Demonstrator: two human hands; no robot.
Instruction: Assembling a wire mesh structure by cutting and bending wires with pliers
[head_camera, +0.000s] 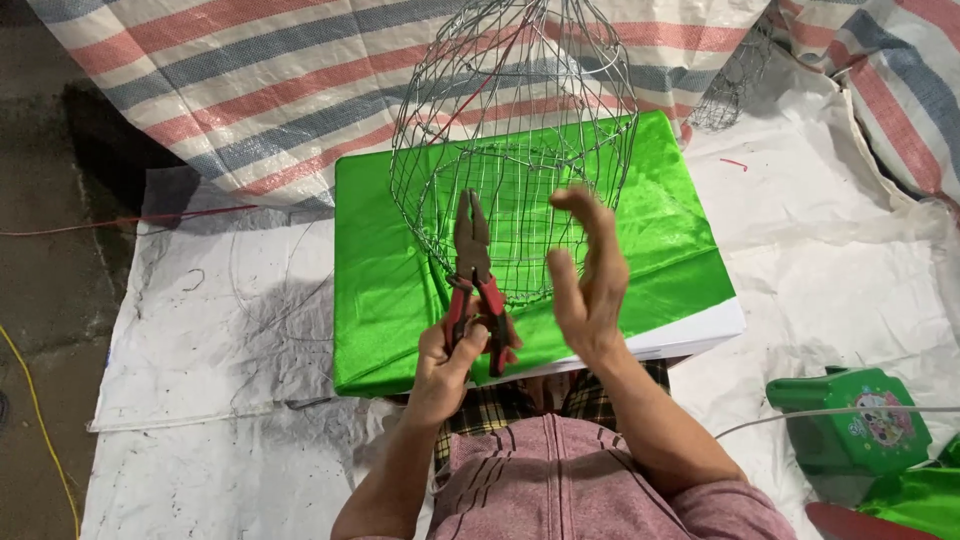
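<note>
Left hand (440, 365): closed around the red handles of a pair of pliers (475, 285), thumb laid across one grip. The tool stands nearly upright, its dark metal nose pointing up and lying against the lower wires of the wire basket (515, 150). Whether the nose grips a wire cannot be told.

Right hand (585, 275): open and empty, fingers spread and slightly curled, palm turned toward the left. It is raised just beside the basket's lower right part, in front of the wires. Contact with the wire cannot be confirmed.

The wire basket is a rounded cage of thin grey metal wire, bulging in the middle, its upper end running out of view at the top edge. It stands above the tabletop (400, 290), a low block wrapped in shiny green cloth with a white edge showing along its near side. The basket sits over the far middle of that green surface, directly ahead of both hands.

Surroundings: a white woven sheet (200, 350) covers the floor, with loose wire lying on it at left. A tarpaulin (250, 90) striped in red, blue and white lies behind. A green plastic box (850, 420) rests at lower right, well apart from the hands. The person wears a pink zipped top.
</note>
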